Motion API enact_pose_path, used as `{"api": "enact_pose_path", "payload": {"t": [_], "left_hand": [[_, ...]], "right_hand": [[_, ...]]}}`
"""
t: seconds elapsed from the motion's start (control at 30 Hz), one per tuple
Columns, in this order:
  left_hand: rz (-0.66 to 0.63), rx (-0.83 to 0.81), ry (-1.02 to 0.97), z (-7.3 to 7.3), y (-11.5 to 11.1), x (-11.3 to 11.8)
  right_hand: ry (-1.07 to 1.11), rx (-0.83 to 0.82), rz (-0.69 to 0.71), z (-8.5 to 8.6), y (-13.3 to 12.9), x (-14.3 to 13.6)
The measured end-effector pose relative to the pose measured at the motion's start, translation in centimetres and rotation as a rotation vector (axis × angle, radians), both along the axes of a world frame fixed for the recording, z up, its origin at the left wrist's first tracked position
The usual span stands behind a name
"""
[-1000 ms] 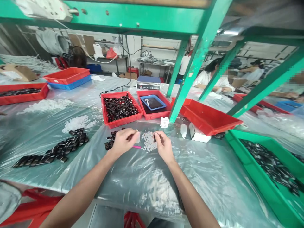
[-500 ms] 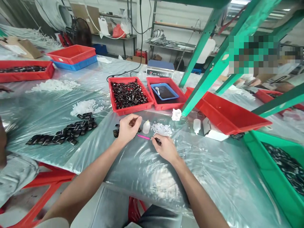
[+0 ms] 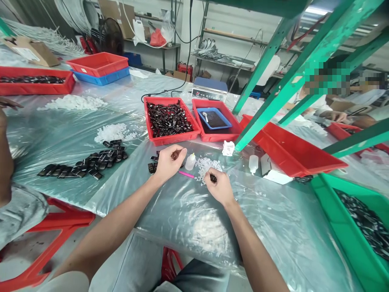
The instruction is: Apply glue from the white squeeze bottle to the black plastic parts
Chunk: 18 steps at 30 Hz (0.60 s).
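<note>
My left hand [image 3: 169,163] is closed in a loose curl beside several small black pieces [image 3: 152,167]; what its fingers hold, if anything, is hidden. My right hand [image 3: 221,188] is closed around a small glossy black piece [image 3: 213,178], its fingertips at the edge of a pile of tiny white bits [image 3: 207,164]. Between the hands stand a small white squeeze bottle [image 3: 190,162] and, lying flat in front of it, a thin pink stick [image 3: 186,174].
Beyond my hands are a red tray [image 3: 156,141] full of black pieces and another red tray [image 3: 209,138] holding a blue tray [image 3: 228,124]. Green posts [image 3: 258,121] rise at right. A green bin [image 3: 331,219] stands near right. Black pieces [image 3: 103,160] lie left, near another person's arm [image 3: 5,162].
My right hand has shifted right and slightly down, bringing the black piece to the white bits' edge. My left hand stays beside the bottle, fingers still curled. The view has shifted slightly.
</note>
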State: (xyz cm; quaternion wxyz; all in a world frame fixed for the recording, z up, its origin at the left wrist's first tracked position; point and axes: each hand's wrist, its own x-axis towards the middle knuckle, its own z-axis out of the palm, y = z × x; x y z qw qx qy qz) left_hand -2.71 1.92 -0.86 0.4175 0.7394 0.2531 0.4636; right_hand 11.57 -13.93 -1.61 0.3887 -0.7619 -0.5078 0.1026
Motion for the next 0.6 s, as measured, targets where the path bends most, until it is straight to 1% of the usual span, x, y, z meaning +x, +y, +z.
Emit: {"api": "enact_pose_path", "payload": {"t": [0.2,0.43,0.6], "left_hand": [[-0.010,0.006,0.028,-0.1,-0.1,0.1],[-0.034,-0.033,0.038,-0.1,-0.1,0.1],[-0.035,-0.046,0.033,-0.3,0.0,0.3]], "right_hand": [[-0.016,0.011,-0.063,-0.1,0.1,0.4],[0.041,0.006,-0.085,-0.6,0.2,0.9],[0.090,0.047,-0.107,-0.6,0.0,1.4]]}}
